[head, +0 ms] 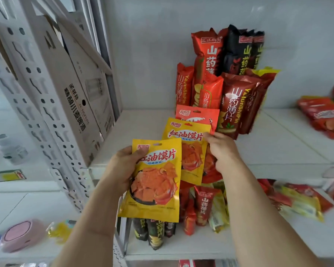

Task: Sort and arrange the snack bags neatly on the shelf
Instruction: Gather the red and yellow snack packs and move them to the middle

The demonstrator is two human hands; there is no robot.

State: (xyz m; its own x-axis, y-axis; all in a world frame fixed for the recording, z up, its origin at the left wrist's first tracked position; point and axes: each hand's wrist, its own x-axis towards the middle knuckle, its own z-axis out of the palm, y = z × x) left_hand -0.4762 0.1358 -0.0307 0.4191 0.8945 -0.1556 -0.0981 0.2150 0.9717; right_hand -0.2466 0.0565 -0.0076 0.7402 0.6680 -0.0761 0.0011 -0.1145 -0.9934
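1. The left hand (121,166) grips a yellow snack bag (152,182) by its left edge, thumb curled across the front near the top, and holds it upright in the air in front of the upper shelf (274,151).
2. The right hand (223,151) pinches the right edge of a second yellow bag (189,149) of the same kind, which leans at the shelf's front lip, its bottom hanging past the edge.
3. Just behind that bag stands a red flat bag (198,116), partly hidden; the right hand's fingers may touch it too, but that cannot be told.
4. At the back of the shelf, tall red and dark chip bags (229,78) stand upright against the wall in a tight cluster.
5. The step in hand appears to be grouping the flat yellow bags into one front row.
6. The next move likely calls for squaring the leaning bag upright on the shelf, then setting the held bag in front of it or beside it, edges aligned.
7. More bags (202,205) on the lower shelf remain jumbled, so much sorting seems left.
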